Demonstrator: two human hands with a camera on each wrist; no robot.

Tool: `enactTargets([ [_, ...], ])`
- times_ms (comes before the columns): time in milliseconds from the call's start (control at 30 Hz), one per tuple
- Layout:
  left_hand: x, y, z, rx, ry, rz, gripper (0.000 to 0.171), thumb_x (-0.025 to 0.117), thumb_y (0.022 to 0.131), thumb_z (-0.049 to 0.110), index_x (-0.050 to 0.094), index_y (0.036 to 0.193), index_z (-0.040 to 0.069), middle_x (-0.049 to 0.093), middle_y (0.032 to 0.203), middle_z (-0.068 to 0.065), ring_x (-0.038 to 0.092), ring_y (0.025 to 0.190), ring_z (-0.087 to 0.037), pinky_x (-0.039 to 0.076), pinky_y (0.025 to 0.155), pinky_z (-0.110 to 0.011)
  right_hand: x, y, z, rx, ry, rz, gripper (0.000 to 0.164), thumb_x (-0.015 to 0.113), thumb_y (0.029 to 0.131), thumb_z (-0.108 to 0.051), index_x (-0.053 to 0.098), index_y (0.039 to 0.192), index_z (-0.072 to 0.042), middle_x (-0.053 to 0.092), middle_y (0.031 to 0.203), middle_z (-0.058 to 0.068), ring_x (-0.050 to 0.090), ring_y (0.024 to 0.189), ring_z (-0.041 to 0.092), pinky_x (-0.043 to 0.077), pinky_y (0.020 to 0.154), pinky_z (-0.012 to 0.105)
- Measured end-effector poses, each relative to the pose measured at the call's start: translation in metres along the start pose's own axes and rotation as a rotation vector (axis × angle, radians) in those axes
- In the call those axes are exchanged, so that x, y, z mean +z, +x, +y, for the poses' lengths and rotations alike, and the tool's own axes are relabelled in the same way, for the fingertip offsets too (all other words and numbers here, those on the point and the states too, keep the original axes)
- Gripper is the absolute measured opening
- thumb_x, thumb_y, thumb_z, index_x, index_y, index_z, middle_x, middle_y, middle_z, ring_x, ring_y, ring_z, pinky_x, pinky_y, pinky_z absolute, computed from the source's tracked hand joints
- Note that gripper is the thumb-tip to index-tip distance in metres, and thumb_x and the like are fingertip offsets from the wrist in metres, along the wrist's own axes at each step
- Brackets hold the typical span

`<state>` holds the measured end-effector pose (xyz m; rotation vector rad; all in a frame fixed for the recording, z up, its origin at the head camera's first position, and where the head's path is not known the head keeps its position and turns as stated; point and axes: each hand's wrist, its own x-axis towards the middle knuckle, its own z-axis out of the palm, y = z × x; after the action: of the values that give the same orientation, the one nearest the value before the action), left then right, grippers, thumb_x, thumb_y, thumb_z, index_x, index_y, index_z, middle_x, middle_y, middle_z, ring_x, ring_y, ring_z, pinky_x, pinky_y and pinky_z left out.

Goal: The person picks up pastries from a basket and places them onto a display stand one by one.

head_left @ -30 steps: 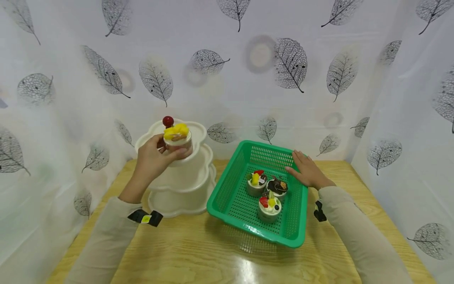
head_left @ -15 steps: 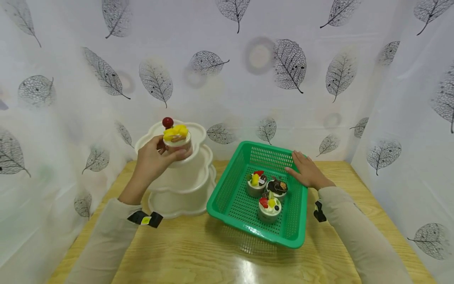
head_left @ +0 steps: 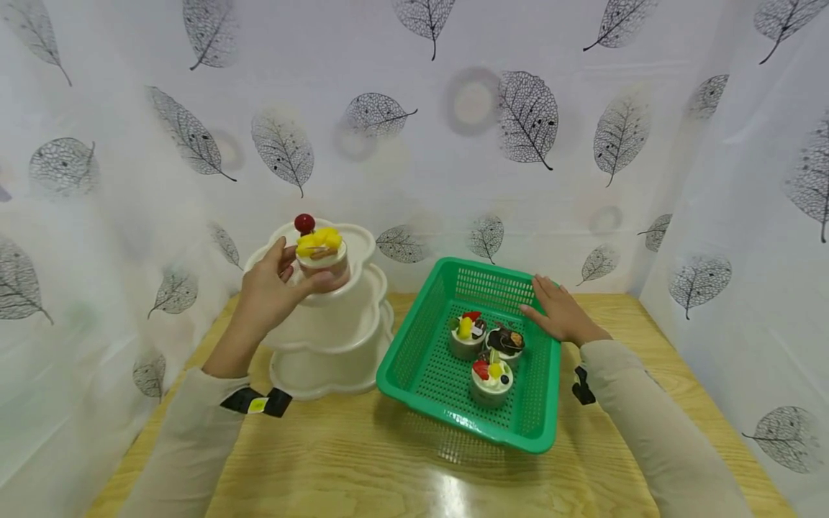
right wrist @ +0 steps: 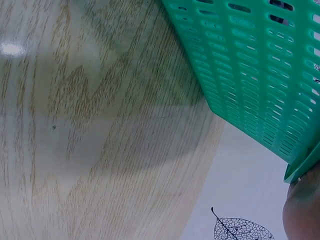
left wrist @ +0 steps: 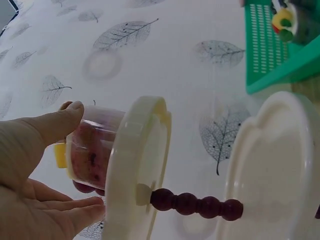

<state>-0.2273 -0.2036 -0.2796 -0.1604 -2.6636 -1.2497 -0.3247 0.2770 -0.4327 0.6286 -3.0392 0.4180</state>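
Observation:
A clear dessert cup [head_left: 324, 267] with yellow fruit on its cream stands on the top plate of a cream tiered cake stand [head_left: 333, 316], near the red knob [head_left: 305, 224]. My left hand [head_left: 265, 291] is around the cup with its fingers loosened. In the left wrist view its thumb [left wrist: 60, 124] lies at the cup's side, and the other fingers spread away from the cup. My right hand [head_left: 562, 311] rests on the right rim of a green plastic basket [head_left: 414, 397], fingers straight. Inside the basket are a strawberry-topped cup [head_left: 492, 385], a chocolate cup [head_left: 506, 342] and a mixed-fruit cup [head_left: 468, 337].
The basket stands right of the cake stand on a wood-grain table [head_left: 337, 460]. Behind and on both sides hangs a white curtain [head_left: 414, 165] with a leaf print. The stand's lower plates spread wider than the top one.
My left hand has loosened around the yellow-fruit dessert cup and shifted slightly left, its fingers parting from it. The cup stays on the top plate. My right hand has not visibly moved.

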Motion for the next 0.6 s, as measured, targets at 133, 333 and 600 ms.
enactTargets([
  [133, -0.011, -0.005, 0.006, 0.049, -0.026, 0.035, 0.102, 0.072, 0.084, 0.042, 0.007, 0.153, 0.001, 0.027, 0.154, -0.017, 0.033, 0.139, -0.032, 0.035, 0.110, -0.041, -0.001, -0.001, -0.001, 0.001, -0.001, -0.002, 0.075, 0.033, 0.103, -0.045, 0.012, 0.149, 0.010, 0.008, 0.155, 0.030, 0.007, 0.142, 0.047, 0.005, 0.115, 0.060],
  [333, -0.024, -0.016, 0.026, 0.105, -0.178, 0.113, 0.093, 0.072, 0.086, 0.029, 0.012, 0.154, 0.009, 0.023, 0.157, -0.007, 0.025, 0.143, -0.021, 0.029, 0.114, -0.032, -0.002, -0.001, -0.002, 0.002, 0.019, -0.004, 0.072, 0.030, 0.104, -0.043, 0.012, 0.148, 0.011, 0.008, 0.155, 0.031, 0.006, 0.142, 0.048, 0.003, 0.115, 0.061],
  [600, -0.014, -0.033, 0.053, 0.220, -0.425, 0.065, 0.081, 0.072, 0.087, 0.012, 0.023, 0.152, 0.007, 0.031, 0.155, -0.009, 0.028, 0.142, -0.022, 0.030, 0.111, -0.020, 0.000, 0.000, 0.000, 0.004, 0.018, -0.003, 0.073, 0.029, 0.104, -0.045, 0.011, 0.149, 0.010, 0.007, 0.155, 0.030, 0.006, 0.142, 0.047, 0.003, 0.115, 0.060],
])
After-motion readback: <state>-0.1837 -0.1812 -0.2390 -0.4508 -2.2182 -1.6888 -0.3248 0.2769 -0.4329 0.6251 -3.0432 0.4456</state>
